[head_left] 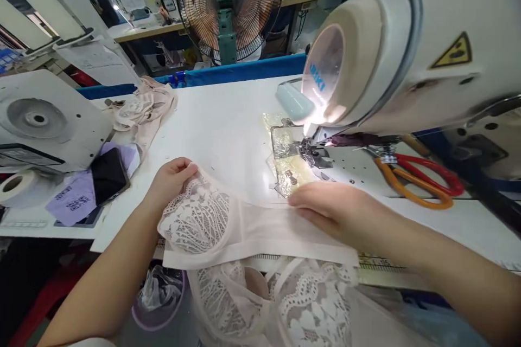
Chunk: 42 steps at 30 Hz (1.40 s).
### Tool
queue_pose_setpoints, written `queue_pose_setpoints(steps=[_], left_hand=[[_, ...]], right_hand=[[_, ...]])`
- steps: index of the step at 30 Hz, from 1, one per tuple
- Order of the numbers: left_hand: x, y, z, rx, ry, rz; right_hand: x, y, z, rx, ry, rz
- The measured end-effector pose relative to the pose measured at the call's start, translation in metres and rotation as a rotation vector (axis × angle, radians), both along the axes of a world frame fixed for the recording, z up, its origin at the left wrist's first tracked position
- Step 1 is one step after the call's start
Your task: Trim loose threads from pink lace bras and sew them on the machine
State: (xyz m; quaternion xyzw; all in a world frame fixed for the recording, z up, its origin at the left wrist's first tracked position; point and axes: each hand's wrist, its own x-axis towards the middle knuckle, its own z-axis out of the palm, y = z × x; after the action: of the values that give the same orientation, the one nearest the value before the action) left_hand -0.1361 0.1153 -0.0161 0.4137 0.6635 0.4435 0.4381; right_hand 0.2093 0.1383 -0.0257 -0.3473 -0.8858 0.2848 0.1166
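Observation:
A pale pink lace bra (260, 230) is stretched across the front edge of the white table. My left hand (173, 181) pinches the top corner of its lace cup, between thumb and fingers. On the band's upper edge, my right hand (334, 209) is closed, thumb above and fingers partly hidden. More lace cups (315, 298) hang below the table edge; whether they belong to the same bra I cannot tell. Just beyond my right hand is the lit needle area of a sewing machine (366, 59), its plate partly covered with yellowish tape (295, 171).
Orange- and red-handled scissors (415, 179) lie right of the needle. Another sewing machine (44, 119), a dark phone (109, 173) and pale pink garments (146, 108) are at left. Behind the table stands a fan (228, 16). A purple bin (157, 320) holds plastic below.

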Motion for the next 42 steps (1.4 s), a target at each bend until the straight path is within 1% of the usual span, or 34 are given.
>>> queue_pose_setpoints(steps=[3,5,7,10,13,19,23,26,28,35,39,42], left_hand=[[0.009,-0.003,0.010,0.068,-0.017,0.034],[0.011,-0.004,0.012,0.111,-0.025,0.047],[0.011,-0.004,0.011,0.145,-0.020,0.065],[0.006,-0.005,0.009,0.187,-0.016,0.086],[0.004,-0.009,0.010,0.221,-0.033,0.088],[0.008,-0.016,0.019,0.282,-0.054,0.114],[0.009,-0.016,0.023,0.315,-0.046,0.127],[0.009,-0.016,0.024,0.341,-0.037,0.118],[0.008,-0.016,0.025,0.365,-0.043,0.113],[0.002,-0.019,0.024,0.446,-0.092,0.108],[-0.003,-0.022,0.021,0.482,-0.119,0.097],[-0.006,-0.025,0.023,0.511,-0.141,0.080]], right_hand=[[-0.067,0.008,0.003,-0.011,-0.038,0.086],[-0.097,0.016,0.003,-0.025,-0.029,0.099],[-0.118,0.020,0.004,-0.041,-0.023,0.105],[-0.132,0.015,0.006,-0.043,-0.027,0.112],[-0.134,0.006,0.007,-0.012,-0.022,0.106],[-0.128,-0.004,0.008,0.011,0.006,0.106],[-0.124,-0.003,0.009,-0.085,0.040,0.047],[-0.121,0.000,0.008,-0.181,0.099,0.034],[-0.120,0.001,0.008,-0.205,0.154,0.029],[-0.117,-0.001,0.016,-0.168,0.319,0.003],[-0.113,-0.005,0.019,-0.138,0.340,0.029],[-0.110,-0.009,0.022,-0.130,0.329,0.045]])
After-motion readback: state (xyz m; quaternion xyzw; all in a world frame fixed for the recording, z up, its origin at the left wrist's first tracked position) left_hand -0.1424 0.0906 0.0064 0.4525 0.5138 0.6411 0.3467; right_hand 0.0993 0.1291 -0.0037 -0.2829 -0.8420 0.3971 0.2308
